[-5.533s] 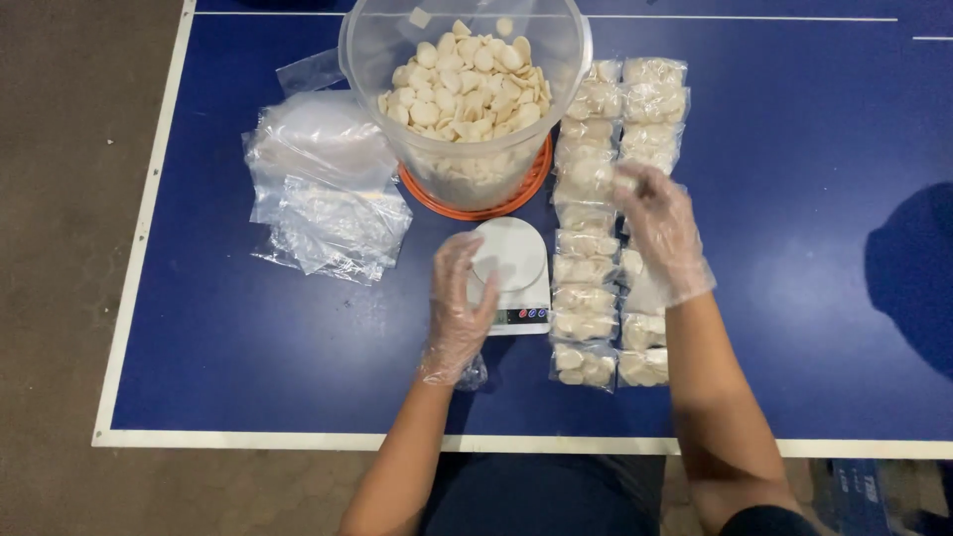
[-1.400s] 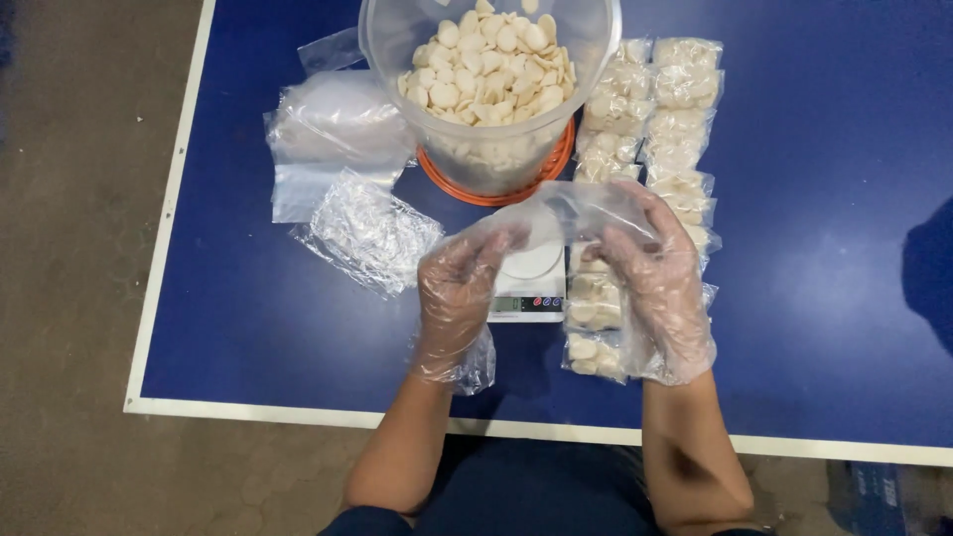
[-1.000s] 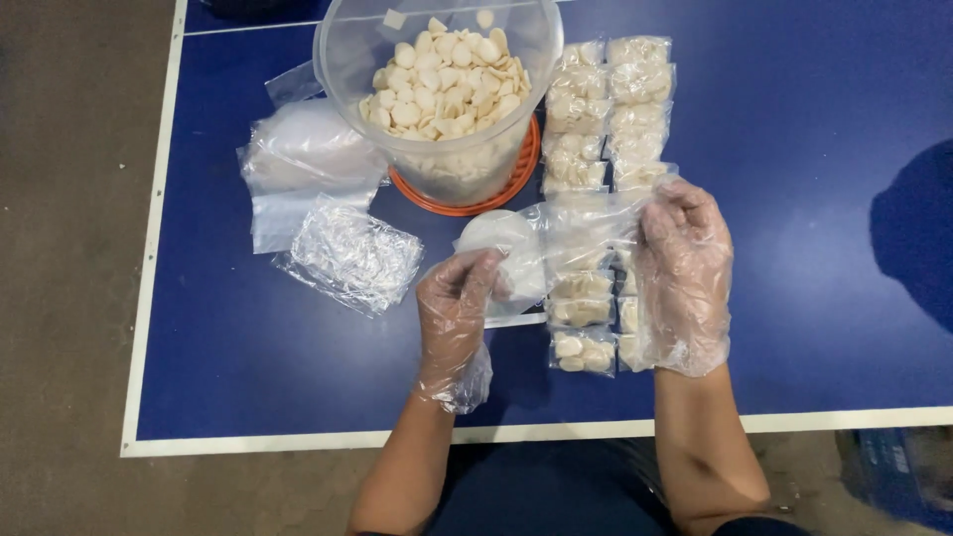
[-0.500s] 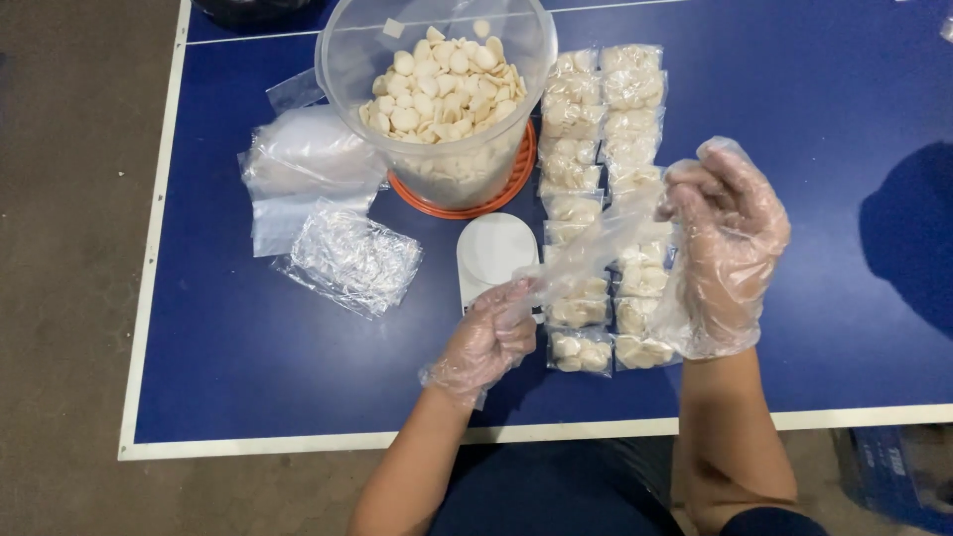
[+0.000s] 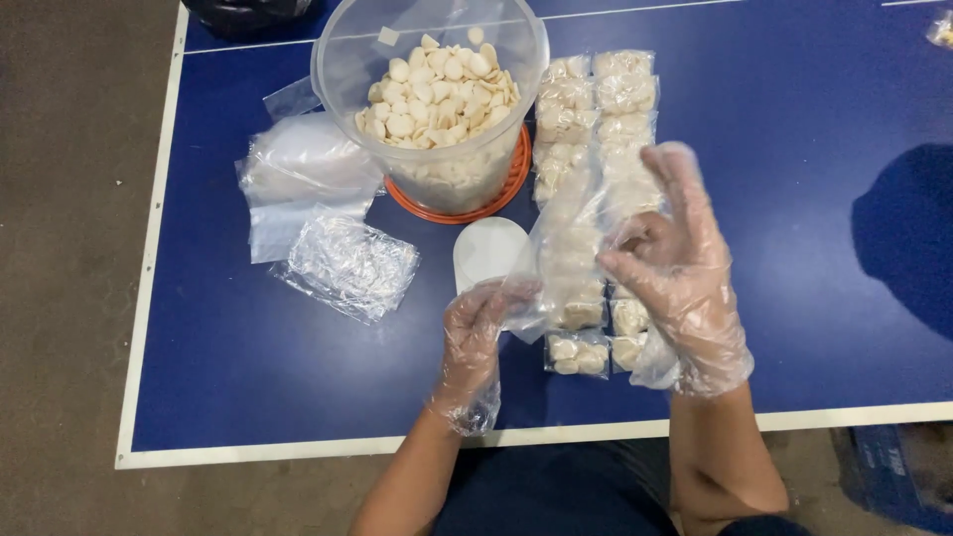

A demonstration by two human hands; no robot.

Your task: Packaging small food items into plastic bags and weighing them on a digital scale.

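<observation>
A blue counter [image 5: 824,298] with a white border line fills most of the view; its near edge runs just above the person's lap and its left edge drops to a grey floor [image 5: 60,298]. The right half of the counter surface lies bare apart from a dark shadow, and a bare strip runs along the near edge on the left.

At the far middle stands a large clear tub [image 5: 432,89], heaped with pale round crackers [image 5: 437,89], set on an orange lid [image 5: 516,169] that shows beneath it. Left of the tub lies a pile of empty clear bags [image 5: 298,174], with a crinkled clear packet [image 5: 347,266] just in front of it, well back from the counter's left edge. Right of the tub two columns of small filled bags [image 5: 596,94] run toward the near edge, touching one another. Between the tub and the hands sits a small white scale [image 5: 486,248], partly covered.

Both hands wear loose clear plastic gloves. The left hand [image 5: 475,333] pinches the lower corner of an empty clear bag [image 5: 566,243], fingers closed on it. The right hand [image 5: 675,268] grips the bag's other side between thumb and forefinger, its remaining fingers spread upward. The bag hangs stretched between them, above the scale and the filled bags.
</observation>
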